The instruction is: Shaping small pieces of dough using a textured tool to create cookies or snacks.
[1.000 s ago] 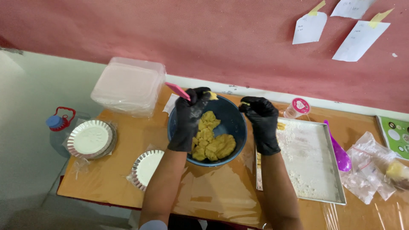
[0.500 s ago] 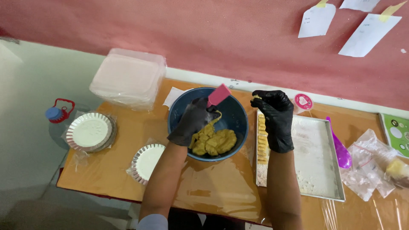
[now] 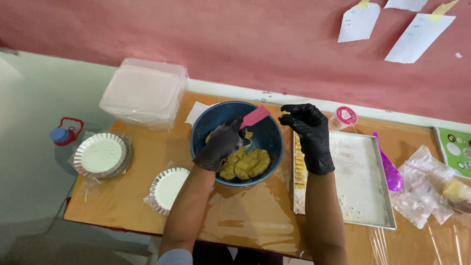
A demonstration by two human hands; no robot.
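A plastic-covered orange table [image 3: 122, 196] stands against a red wall. The left hand [image 3: 222, 144], black-gloved, is closed around a pink flat scraper [image 3: 255, 117] over the round blue bowl [image 3: 206, 128]; yellow dough [image 3: 244, 164] lies at the hand's 5 o'clock. The right hand [image 3: 309, 133], gloved too, pinches a small dough piece [image 3: 285, 113] at its 11 o'clock, above the floured metal tray [image 3: 365, 191], with shaped pieces [image 3: 298, 162] along the tray's left edge.

Both hands wear snug black disposable gloves: the left hand [image 3: 223, 143] has yellowish crumbs smeared over its knuckles, the right hand [image 3: 309, 135] looks cleaner and glossy. The forearms are bare to the elbow. A pale, light-coloured sleeve edge shows lowest down.
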